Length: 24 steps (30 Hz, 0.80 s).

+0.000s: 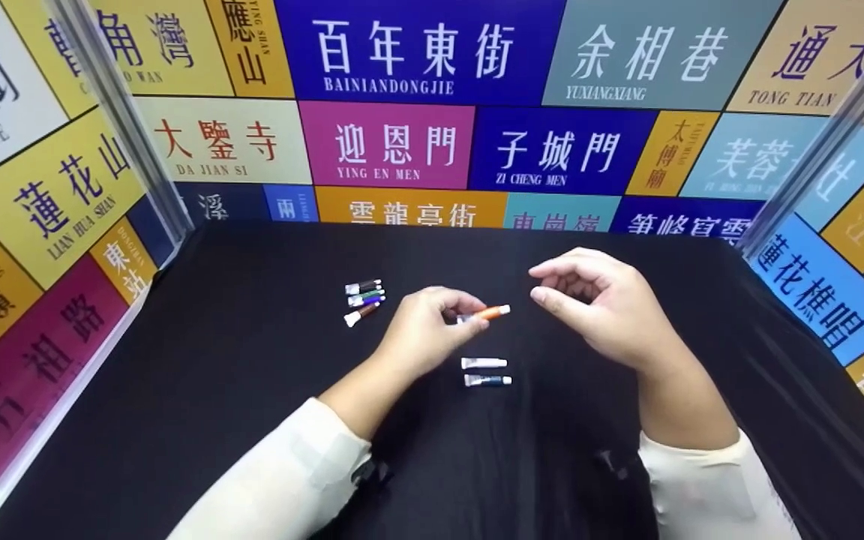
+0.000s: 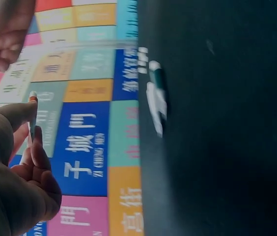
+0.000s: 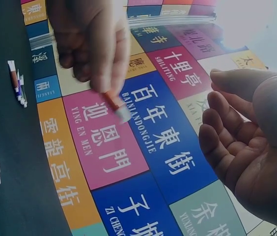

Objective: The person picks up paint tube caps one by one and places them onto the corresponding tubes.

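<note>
Left hand pinches the orange tube above the worktop, cap toward the right hand, which hovers empty, fingers loosely curled. Step in hand: presenting the cap. Next move likely needs a right-hand cap pinch

long cream sleeves; bare hands, no rings.

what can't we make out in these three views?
- Orange tube: its rear end is hidden inside the left hand in the head view.
- Small tubes at back left: too small to count in the head view.
- Two white tubes: motion-blurred in the left wrist view.
- Right hand: cut off by the right wrist view's edge.
</note>
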### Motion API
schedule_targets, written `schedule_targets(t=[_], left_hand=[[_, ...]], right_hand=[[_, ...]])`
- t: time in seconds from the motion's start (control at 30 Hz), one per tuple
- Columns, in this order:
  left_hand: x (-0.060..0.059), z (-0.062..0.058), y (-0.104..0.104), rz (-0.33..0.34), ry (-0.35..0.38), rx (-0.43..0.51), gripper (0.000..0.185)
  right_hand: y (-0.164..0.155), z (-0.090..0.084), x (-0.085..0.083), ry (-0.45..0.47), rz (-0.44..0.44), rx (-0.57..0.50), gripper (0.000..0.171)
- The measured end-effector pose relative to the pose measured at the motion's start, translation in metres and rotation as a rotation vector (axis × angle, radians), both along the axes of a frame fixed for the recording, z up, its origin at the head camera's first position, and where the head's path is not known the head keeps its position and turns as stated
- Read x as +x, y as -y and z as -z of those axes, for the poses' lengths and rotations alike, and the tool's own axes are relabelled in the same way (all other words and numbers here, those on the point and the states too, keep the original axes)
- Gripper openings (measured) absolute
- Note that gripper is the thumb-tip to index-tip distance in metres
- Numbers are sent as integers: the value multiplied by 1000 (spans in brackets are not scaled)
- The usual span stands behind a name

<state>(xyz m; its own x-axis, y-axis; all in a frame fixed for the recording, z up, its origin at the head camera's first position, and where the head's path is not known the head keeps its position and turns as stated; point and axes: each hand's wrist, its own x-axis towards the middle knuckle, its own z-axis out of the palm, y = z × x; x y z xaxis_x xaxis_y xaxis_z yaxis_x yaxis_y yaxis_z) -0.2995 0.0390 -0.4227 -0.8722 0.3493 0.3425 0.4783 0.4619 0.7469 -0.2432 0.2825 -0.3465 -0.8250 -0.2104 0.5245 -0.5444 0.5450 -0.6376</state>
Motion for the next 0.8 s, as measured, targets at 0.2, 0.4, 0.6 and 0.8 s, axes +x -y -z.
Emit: schedule_targets(t=[0.2, 0.4, 0.6, 0.8], left_hand=[[-13, 12, -7, 7, 74, -103, 12], [-19, 24, -14, 22, 136, -181, 8], [-26, 39, -17, 12, 185, -257, 7], [-33, 49, -19, 8, 219, -296, 7]], right_hand=[[-3, 0, -3, 23, 43, 7, 15], [-9, -1, -8, 49, 99, -11, 15], [-20, 1, -15, 71, 133, -49, 18], [-36, 7, -26, 111, 188, -73, 25]])
